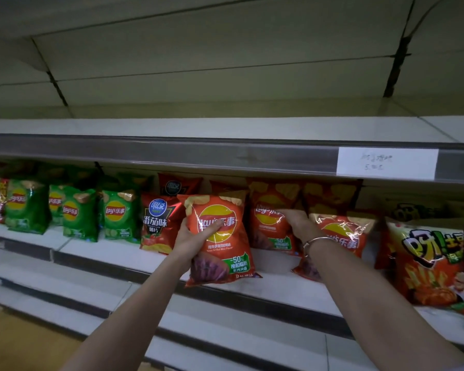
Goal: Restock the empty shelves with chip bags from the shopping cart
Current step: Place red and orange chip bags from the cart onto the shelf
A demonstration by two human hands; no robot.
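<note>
On the middle shelf [279, 287], the left hand [193, 239] has its fingers [212, 225] curled round the left edge of an orange chip bag [220, 253]. It holds the bag upright at the near lip, with the arm reaching up from low left. The right hand [296, 219], with a bracelet [315, 241] on its wrist, stretches blurred, close-set fingers against a standing orange bag [265, 210] further back. A third orange bag [343, 234] stands just right of it, and green bags [118, 212] line the far left.
</note>
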